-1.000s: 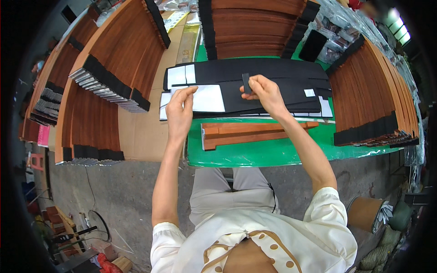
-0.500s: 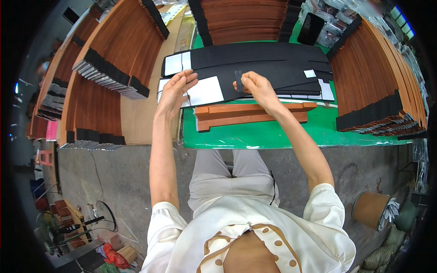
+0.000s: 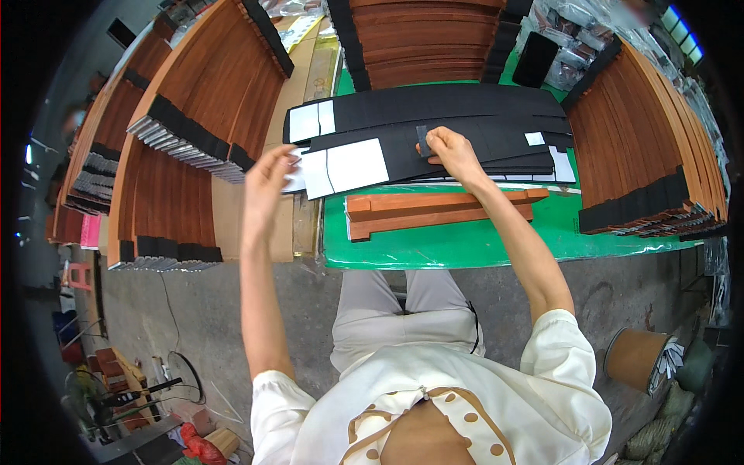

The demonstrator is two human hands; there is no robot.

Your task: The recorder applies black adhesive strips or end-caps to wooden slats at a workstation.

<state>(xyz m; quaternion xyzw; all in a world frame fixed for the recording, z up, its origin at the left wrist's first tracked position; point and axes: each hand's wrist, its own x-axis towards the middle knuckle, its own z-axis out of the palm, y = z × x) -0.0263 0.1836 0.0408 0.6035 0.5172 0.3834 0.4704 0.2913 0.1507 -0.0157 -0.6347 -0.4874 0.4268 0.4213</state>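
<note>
My right hand (image 3: 449, 149) pinches a small black strip piece (image 3: 423, 139), lifted off a stack of long black sheets (image 3: 465, 116) lying across the green table (image 3: 465, 240). White backing patches (image 3: 349, 167) show on the sheets' left end. My left hand (image 3: 267, 182) hovers at the left edge of the stack with fingers apart, holding nothing that I can see. Two long brown wooden slats (image 3: 442, 211) lie on the green mat just in front of the black sheets.
Large fanned stacks of brown wooden slats with black-tipped ends surround the table: left (image 3: 186, 155), back (image 3: 434, 39) and right (image 3: 659, 155). A bare wooden board (image 3: 302, 225) sits beside the table. A brown cylindrical bin (image 3: 635, 358) stands on the grey floor at right.
My left hand has pulled back off the white patch toward the left edge. My right hand stays on the black sheets, with the small black piece now raised between its fingers.
</note>
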